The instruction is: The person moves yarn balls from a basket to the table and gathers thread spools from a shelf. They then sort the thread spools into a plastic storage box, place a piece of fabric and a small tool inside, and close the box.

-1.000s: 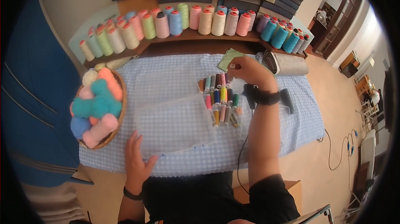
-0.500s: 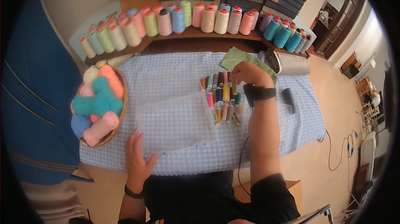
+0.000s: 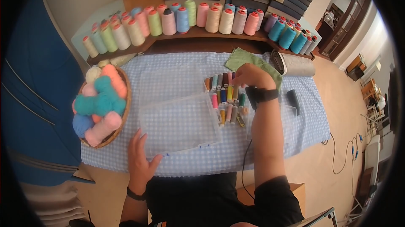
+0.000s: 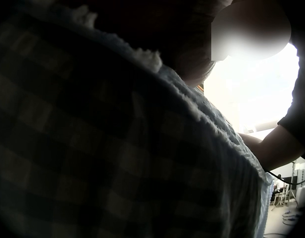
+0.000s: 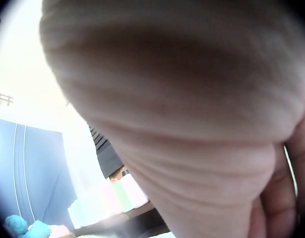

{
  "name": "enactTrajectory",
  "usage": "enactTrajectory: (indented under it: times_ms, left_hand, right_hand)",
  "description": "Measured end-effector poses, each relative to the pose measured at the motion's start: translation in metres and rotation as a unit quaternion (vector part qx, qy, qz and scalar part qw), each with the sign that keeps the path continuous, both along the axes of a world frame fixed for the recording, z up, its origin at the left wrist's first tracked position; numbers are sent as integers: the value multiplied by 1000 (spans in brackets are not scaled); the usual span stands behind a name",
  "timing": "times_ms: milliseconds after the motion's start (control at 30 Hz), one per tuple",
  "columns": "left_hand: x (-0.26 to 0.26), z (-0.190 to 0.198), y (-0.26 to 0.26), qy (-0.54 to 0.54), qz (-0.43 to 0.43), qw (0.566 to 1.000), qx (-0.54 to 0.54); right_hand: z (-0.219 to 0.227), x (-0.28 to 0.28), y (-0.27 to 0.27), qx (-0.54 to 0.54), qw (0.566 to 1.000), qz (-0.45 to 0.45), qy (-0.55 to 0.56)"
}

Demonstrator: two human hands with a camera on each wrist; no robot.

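My right hand (image 3: 255, 77) reaches down over the group of small thread spools (image 3: 223, 96), which lie in rows right of the clear plastic box (image 3: 179, 121). Its fingertips pinch the top end of a grey-brown thread spool (image 3: 236, 93), low beside the yellow one (image 3: 230, 93). My left hand (image 3: 141, 157) rests with fingers extended at the near left corner of the box, thumb by its front edge. In the right wrist view, the palm (image 5: 182, 99) fills most of the picture and hides the fingertips.
A basket of yarn (image 3: 125, 109) stands at the left. Tall thread cones (image 3: 226, 22) line the shelf behind. A green cloth (image 3: 240, 59), a rolled grey fabric (image 3: 295, 63) and a black spool (image 3: 292, 102) lie at the right. A cable (image 3: 244, 159) hangs over the front edge.
My right hand has come down from above the back of the spools, lowering the grey-brown spool into the middle row. My left hand has stayed by the box corner.
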State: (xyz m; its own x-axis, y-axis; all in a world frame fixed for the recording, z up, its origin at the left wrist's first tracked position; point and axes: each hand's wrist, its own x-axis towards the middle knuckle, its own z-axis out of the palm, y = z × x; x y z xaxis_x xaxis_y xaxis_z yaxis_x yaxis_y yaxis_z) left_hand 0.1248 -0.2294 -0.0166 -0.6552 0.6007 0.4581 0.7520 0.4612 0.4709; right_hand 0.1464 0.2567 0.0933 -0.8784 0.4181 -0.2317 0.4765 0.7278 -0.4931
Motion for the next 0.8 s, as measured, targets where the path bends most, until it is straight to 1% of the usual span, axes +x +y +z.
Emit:
enactTrajectory:
  times_ms: [100,500,700,800]
  left_hand:
    - [0,0,0,1,0,1000,-1]
    - [1,2,1,2,-1,1000,4]
    - [0,2,1,3,0,1000,3]
    - [1,2,1,1,0,1000,5]
  right_hand:
    - [0,-1,-2,39,999,8,-5]
    - [-7,-4,1,51,999,8,-2]
    - [-2,-2,-3,36,999,5,-11]
    - [-3,-2,-1,-8,1000,-5,-7]
